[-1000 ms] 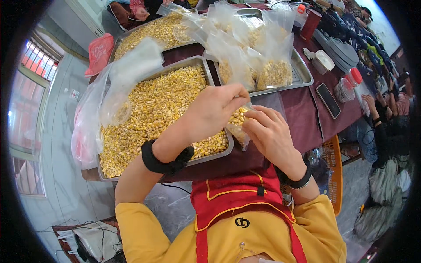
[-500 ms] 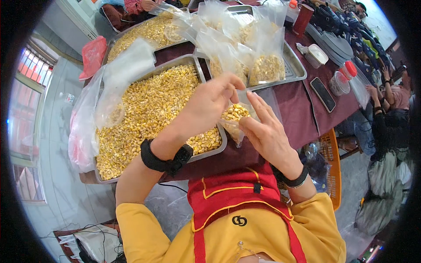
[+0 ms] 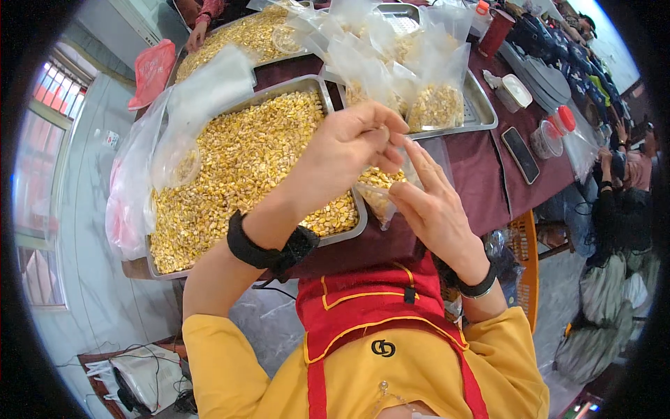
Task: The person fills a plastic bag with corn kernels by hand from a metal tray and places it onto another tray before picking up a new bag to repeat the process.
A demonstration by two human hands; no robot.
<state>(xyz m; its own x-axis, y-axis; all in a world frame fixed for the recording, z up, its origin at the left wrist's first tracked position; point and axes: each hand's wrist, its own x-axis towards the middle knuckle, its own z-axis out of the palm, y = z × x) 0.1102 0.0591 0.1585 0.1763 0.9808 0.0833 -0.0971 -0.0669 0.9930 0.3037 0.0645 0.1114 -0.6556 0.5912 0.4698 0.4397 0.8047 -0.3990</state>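
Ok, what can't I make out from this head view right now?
- Mouth of the small clear bag: hidden behind the left hand.
- What the left fingertips pinch: too small to tell.
- Far tray of kernels: cut off by the top edge.
- Black phone screen: too small to tell.
- Right hand palm side: turned away.

- I have one view only, a head-worn fisheye looking steeply down past the wearer's chest onto the counter.
- It faces forward and down, so the forearms enter from the lower edge and the left hand and right hand sit near mid-frame, close to the lens.
- The metal tray lies just beyond them; its straight edges bow toward the rim.
- A dark round border cuts off the corners.
- With no second view, nothing overlaps.
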